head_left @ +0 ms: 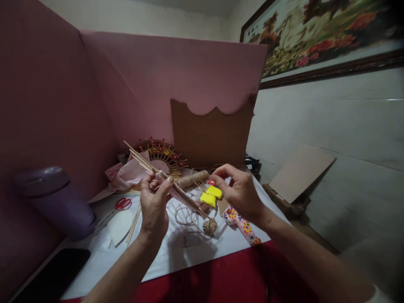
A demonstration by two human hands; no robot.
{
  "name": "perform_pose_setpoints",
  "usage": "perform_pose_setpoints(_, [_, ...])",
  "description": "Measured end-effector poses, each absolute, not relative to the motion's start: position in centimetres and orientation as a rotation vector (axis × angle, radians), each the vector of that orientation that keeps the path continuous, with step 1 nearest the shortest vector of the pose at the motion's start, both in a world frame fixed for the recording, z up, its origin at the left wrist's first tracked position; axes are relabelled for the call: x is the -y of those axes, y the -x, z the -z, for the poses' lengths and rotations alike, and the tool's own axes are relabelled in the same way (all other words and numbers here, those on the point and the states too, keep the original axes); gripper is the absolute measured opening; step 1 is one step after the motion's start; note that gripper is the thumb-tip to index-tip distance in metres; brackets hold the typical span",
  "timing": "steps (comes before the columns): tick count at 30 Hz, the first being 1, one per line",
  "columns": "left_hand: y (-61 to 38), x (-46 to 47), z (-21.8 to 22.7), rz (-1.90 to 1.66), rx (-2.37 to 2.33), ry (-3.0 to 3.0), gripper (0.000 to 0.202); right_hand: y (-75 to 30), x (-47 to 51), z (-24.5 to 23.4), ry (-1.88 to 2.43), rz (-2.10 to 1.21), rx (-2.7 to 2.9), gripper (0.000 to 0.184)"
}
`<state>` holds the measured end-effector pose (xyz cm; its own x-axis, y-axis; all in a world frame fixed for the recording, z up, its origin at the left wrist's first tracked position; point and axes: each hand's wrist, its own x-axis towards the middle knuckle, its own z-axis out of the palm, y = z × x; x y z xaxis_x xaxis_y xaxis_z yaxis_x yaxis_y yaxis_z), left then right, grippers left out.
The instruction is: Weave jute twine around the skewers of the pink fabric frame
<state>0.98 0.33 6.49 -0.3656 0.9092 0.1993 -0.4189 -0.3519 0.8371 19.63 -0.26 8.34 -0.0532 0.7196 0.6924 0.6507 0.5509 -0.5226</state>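
My left hand (154,202) is closed round a bundle of thin wooden sticks (142,160) that slant from the upper left down to a small ball of twine (210,226) on the white sheet (189,256). My right hand (241,191) pinches something small and red (211,182) between thumb and fingers, just above two yellow pieces (212,195). Loose twine (186,216) curls on the sheet between the hands. A spool of jute twine (192,179) lies behind them.
Red-handled scissors (121,204) and a white oval cutout (120,226) lie at the left, with a purple flask (55,198) and a dark phone (53,275) further left. A sunburst stick ornament (162,155), brown cardboard (211,136), pink panels and a floral-patterned tool (243,225) surround the sheet.
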Motion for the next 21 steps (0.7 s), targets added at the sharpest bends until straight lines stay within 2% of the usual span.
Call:
perform_pose_setpoints(4, [-1.0,-1.6,-7.7,-1.892,-0.85,-0.817,0.041,-25.1,-0.4,-7.0,1.466,-0.046,1.725,0.023])
perform_pose_setpoints(6, [-1.1,-2.4,-8.3,-1.902,-0.822,-0.816,0.04,-26.7,-0.1,-5.6,1.709,-0.005,1.826,0.031])
perform_pose_setpoints(9, [-1.5,-3.3,-9.1,-1.932,-0.768,-0.823,0.04,-27.0,1.1,-3.0,1.966,-0.047,2.002,0.033])
perform_pose_setpoints(13, [-1.8,-3.4,-9.9,-1.987,-0.717,-0.806,0.037,-25.5,3.1,0.3,2.071,-0.087,2.09,0.056])
perform_pose_setpoints(18, [-1.4,-3.3,-10.1,-2.014,-0.693,-0.849,0.034,-25.6,4.0,2.5,1.964,-0.114,1.987,0.03])
perform_pose_setpoints(21, [-1.1,-3.5,-9.9,-2.052,-0.683,-0.878,0.034,-26.6,4.2,3.0,1.873,-0.057,1.859,0.032])
